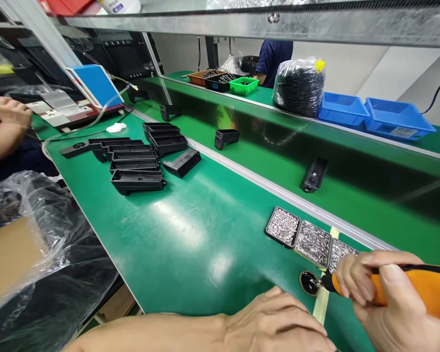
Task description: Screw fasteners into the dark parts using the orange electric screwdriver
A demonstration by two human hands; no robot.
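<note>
My right hand (392,293) is wrapped round an orange and black electric screwdriver (425,288) at the lower right. The screwdriver's tip points left, at the rim of a small round dish (309,283) with a dark, shiny filling. At the bottom edge my left hand (275,325) shows its back, fingers close together and bent downward; the frame cuts off the fingertips and whatever they hold. Just beyond the screwdriver stand three square trays of small metal parts: a left tray (283,226), a middle tray (313,243) and a right tray (340,254), partly behind my fingers.
Several black plastic housings (137,182) lie in rows on the green table (190,244). Beyond a metal rail, more black housings (314,175) rest on a green belt. Blue bins (399,119) and a wrapped bundle (299,88) stand behind. A co-worker's arm (9,127) is at left.
</note>
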